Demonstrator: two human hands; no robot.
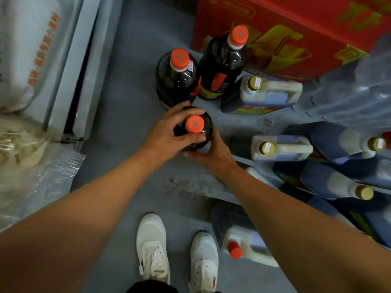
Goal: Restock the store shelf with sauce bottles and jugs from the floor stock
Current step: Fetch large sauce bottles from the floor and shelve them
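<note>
A dark sauce bottle with an orange cap (pixel 195 124) stands upright over the grey floor in the middle of the view. My left hand (pixel 169 132) grips its shoulder, thumb and fingers curled round the neck. My right hand (pixel 213 153) cups the bottle's lower right side from underneath. Two more dark bottles with orange caps (pixel 176 79) (pixel 222 64) stand just behind it. White jugs with gold caps (pixel 268 96) (pixel 281 148) sit on the floor to the right.
A red carton (pixel 296 28) stands at the back right, with a plastic-wrapped pack (pixel 349 92) beside it. Several blue-labelled jugs (pixel 338 142) lie stacked at right. A red-capped jug (pixel 241 240) stands by my white shoes (pixel 152 246). The shelf base (pixel 84 70) and sacks (pixel 25 60) run along the left.
</note>
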